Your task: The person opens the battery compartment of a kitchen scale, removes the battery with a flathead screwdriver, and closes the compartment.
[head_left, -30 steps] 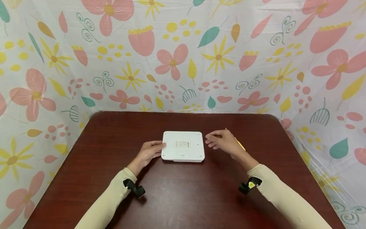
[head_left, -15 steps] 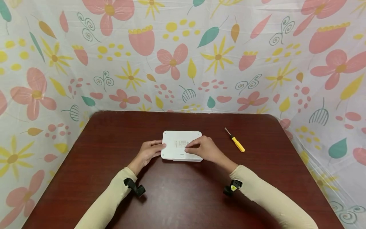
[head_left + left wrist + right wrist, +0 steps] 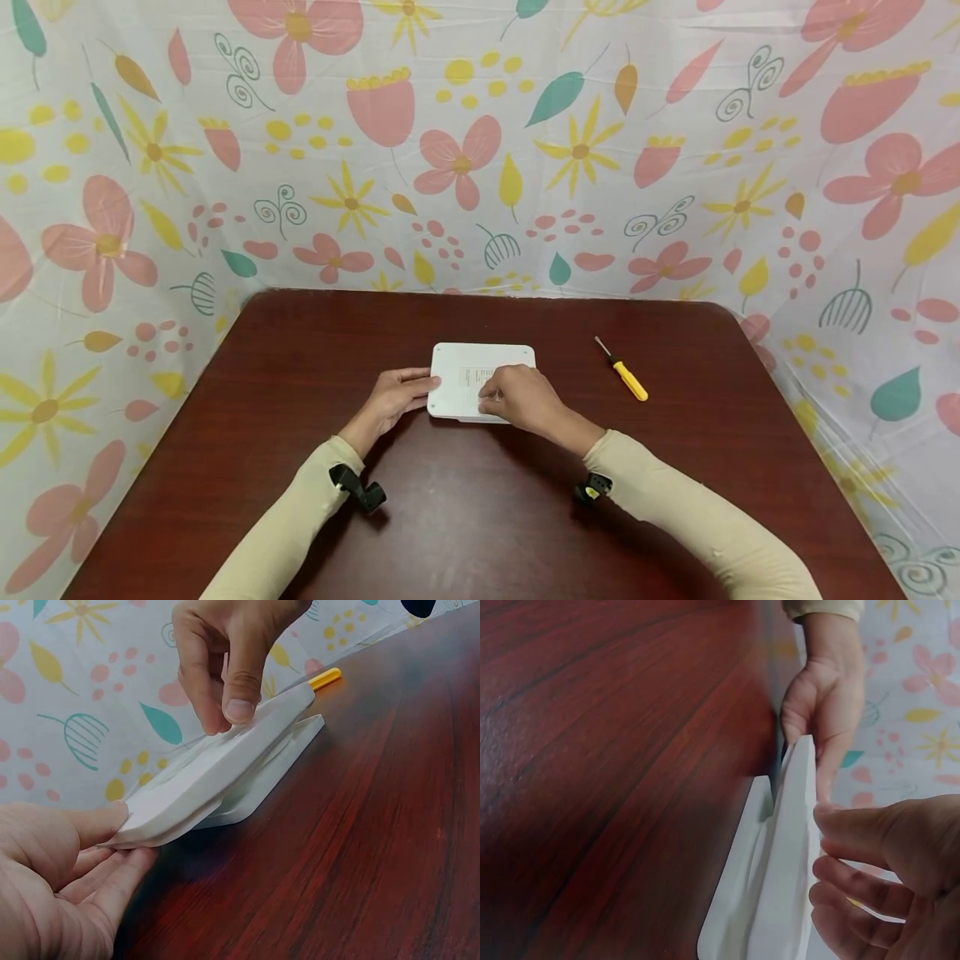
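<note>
Your dark wooden table (image 3: 480,517) carries a flat white device (image 3: 457,392) at its middle, label side up, the print too small to read. Your left hand (image 3: 393,398) pinches its left edge, thumb on top. Your right hand (image 3: 521,400) curls over the near edge, fingertips (image 3: 240,709) gripping it. A yellow-handled screwdriver (image 3: 625,377) lies well apart, to the right.

Head looks down; wrists (close, low) share the white device (image 3: 483,382).
</note>
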